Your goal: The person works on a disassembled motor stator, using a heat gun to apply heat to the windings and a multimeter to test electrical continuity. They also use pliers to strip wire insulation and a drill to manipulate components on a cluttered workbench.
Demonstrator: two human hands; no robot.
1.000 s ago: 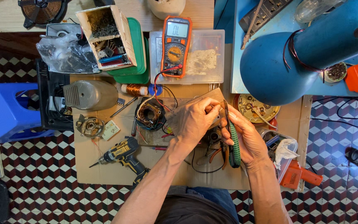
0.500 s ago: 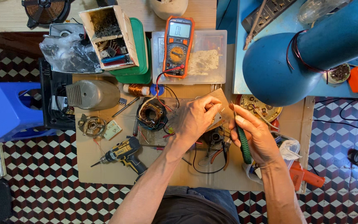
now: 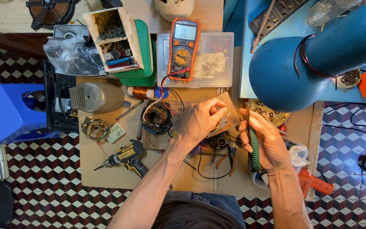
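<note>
My left hand (image 3: 201, 122) grips a small motor part with copper windings (image 3: 217, 125) and holds it against a piece of brown cardboard on the low wooden table (image 3: 102, 165). My right hand (image 3: 267, 142) is closed around a tool with a green ribbed handle (image 3: 255, 149), its dark tip pointing up, a little to the right of the part. Below the part lie small pliers and a loop of black wire (image 3: 217, 163). A wound stator with red and black leads (image 3: 155, 118) lies just left of my left hand.
An orange multimeter (image 3: 184, 49) rests on a clear plastic box at the back. A yellow cordless drill (image 3: 126, 156), a grey motor housing (image 3: 97, 97), a copper wire spool (image 3: 142, 92), a parts box (image 3: 114, 40), a blue stool (image 3: 5, 112) and a large blue fan body (image 3: 314, 59) surround the work.
My right hand with the green-handled tool has drawn away to the right from the part. My left hand has stayed on the part.
</note>
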